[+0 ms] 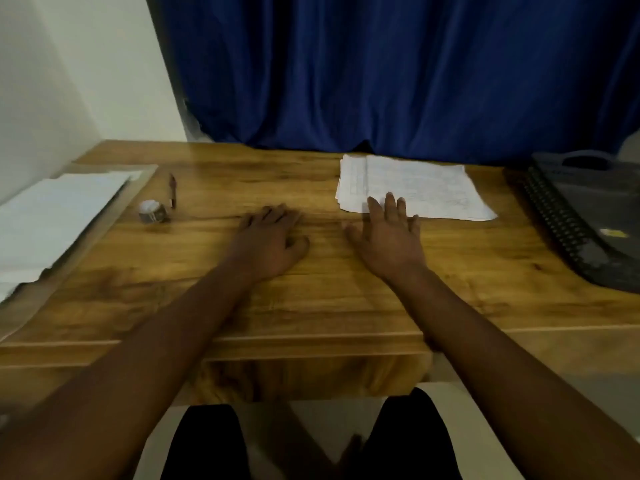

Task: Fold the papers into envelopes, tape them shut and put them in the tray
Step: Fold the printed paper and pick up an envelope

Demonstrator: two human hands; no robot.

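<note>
A stack of white printed papers [422, 185] lies flat at the back right of the wooden table [311, 299]. My right hand [389, 233] is open, palm down, its fingertips over the near left corner of the stack. My left hand [272, 239] rests on the bare wood at the middle, fingers loosely curled, holding nothing. A roll of tape [152, 212] stands to the left of it. The dark plastic tray [588, 216] with a slotted rim and a handle sits at the right edge.
A pen [172, 189] lies just behind the tape. White sheets [52, 216] lie on a lower surface at the far left. A blue curtain [398, 71] hangs behind the table. My dark-clad legs show under the front edge.
</note>
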